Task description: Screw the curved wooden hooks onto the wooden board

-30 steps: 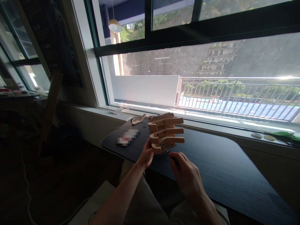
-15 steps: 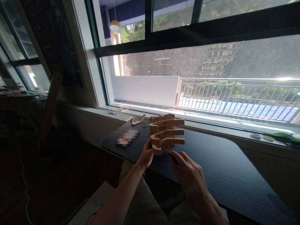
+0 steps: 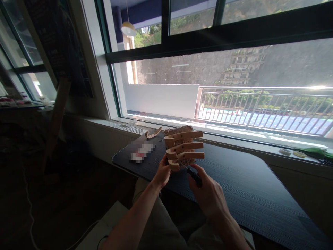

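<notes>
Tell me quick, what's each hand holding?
Left hand: closed, holding the wooden hook rack.
Right hand: closed, holding a screwdriver.

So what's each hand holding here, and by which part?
The left hand grips the wooden hook rack at its lower end. The right hand holds a screwdriver by its dark handle.

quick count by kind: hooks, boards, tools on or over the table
brown backing board: 1
pale wooden hooks on it: 3
loose pale wooden hook on the dark table: 1
black-handled screwdriver: 1
total: 6
</notes>
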`<state>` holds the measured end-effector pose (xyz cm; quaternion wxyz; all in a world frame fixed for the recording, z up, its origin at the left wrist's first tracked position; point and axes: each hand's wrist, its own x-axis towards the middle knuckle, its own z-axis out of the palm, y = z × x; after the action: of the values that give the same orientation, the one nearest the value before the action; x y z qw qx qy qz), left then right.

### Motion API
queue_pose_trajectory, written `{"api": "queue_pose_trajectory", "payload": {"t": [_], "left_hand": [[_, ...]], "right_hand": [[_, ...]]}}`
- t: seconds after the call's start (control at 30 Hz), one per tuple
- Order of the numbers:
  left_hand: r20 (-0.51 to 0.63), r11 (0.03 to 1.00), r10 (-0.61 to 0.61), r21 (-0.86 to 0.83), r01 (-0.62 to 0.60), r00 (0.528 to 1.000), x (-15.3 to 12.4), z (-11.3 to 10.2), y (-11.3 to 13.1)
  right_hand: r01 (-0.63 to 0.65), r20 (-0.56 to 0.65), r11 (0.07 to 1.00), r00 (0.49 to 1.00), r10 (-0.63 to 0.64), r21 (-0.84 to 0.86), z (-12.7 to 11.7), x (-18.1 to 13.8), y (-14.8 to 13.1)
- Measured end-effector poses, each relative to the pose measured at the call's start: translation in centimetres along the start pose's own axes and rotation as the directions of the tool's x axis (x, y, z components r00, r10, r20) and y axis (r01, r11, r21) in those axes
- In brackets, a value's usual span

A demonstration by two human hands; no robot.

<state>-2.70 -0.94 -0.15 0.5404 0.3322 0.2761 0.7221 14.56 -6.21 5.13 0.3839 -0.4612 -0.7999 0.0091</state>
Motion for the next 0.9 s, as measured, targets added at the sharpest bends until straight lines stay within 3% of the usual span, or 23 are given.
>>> {"api": "queue_pose_trajectory", "payload": {"t": [0.17,0.27,0.47,0.57,0.73,0.9], "left_hand": [[0.020,1.000,0.005,-0.004,-0.005,1.000,-0.25,0.35,0.32],[0.022,1.000,0.016,-0.002,-0.016,1.000,-0.26,0.47,0.40],[0.003,1.000,0.001,-0.001,-0.001,1.000,-0.07,0.08,0.16],[-0.001,1.000,-0.002,0.006,0.002,1.000,-0.08,-0.04,0.12],[0.026,1.000,-0.005,-0.015,0.006,1.000,-0.21,0.10,0.20],[0.035,1.000,0.017,0.003,-0.017,0.999,-0.13,0.11,0.06]], "right_hand": [[0.158,0.039,0.985,0.987,-0.155,-0.071,-0.42,0.02,0.24],[0.181,0.038,0.983,0.983,-0.180,-0.032,-0.24,0.00,0.30],[-0.030,0.090,0.984,0.996,0.014,0.175,0.27,-0.11,0.12],[-0.088,0.106,0.980,0.992,0.070,0.178,0.42,-0.07,0.13],[-0.010,0.035,1.000,0.999,0.010,0.003,0.13,0.16,0.19],[0.151,0.059,0.988,0.987,-0.149,-0.023,-0.35,0.19,0.19]]}}
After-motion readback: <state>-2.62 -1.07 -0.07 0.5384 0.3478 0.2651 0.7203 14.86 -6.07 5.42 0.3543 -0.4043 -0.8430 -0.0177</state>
